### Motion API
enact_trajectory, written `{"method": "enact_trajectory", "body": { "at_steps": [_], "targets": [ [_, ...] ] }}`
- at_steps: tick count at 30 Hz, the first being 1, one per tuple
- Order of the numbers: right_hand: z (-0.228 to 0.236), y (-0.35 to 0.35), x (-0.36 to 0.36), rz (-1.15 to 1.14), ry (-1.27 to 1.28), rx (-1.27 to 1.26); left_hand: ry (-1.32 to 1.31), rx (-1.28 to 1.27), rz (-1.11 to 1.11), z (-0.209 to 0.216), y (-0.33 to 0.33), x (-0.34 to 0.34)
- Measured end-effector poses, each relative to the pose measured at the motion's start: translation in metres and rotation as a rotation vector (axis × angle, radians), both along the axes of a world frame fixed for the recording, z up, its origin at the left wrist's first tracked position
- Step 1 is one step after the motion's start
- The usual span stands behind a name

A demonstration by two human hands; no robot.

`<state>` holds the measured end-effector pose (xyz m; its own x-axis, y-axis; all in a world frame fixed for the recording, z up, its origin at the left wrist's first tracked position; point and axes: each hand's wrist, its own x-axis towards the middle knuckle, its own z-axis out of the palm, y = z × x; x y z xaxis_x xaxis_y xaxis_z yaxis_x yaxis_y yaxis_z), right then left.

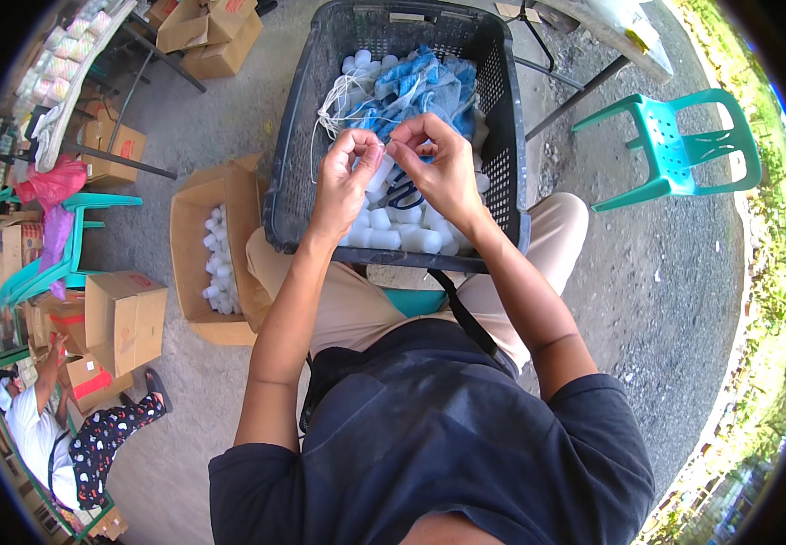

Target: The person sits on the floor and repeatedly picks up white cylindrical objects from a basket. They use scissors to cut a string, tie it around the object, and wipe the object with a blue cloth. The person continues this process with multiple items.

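White string (337, 102) pinched between left hand (343, 182) and right hand (443, 168) above black crate (288, 182) holding white caps (402, 232), blue netting (420, 86).

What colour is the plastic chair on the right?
Teal green chair, seen clearly in the head view.

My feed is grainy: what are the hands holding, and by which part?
Both hands, left and right, pinch a thin white string between fingertips over the basket; which part cannot be told.
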<state>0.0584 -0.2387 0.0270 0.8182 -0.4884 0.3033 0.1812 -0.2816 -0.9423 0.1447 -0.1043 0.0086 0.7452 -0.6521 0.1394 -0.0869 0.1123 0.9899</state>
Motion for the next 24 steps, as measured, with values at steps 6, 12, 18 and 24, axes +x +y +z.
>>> {"method": "enact_trajectory", "body": {
  "at_steps": [6,12,18,24],
  "targets": [
    [-0.014,0.004,0.003,0.041,0.040,0.130,0.101,-0.084,0.008,-0.002,-0.003,-0.002],
    [-0.017,0.011,0.003,0.018,0.021,0.296,0.197,-0.194,0.011,-0.006,-0.008,-0.003],
    [-0.019,0.014,0.002,-0.106,0.001,0.239,0.173,-0.217,0.020,-0.005,-0.015,-0.005],
    [-0.013,0.010,0.003,-0.058,-0.044,0.106,0.103,-0.214,0.078,-0.008,-0.014,-0.005]
  ]
}}
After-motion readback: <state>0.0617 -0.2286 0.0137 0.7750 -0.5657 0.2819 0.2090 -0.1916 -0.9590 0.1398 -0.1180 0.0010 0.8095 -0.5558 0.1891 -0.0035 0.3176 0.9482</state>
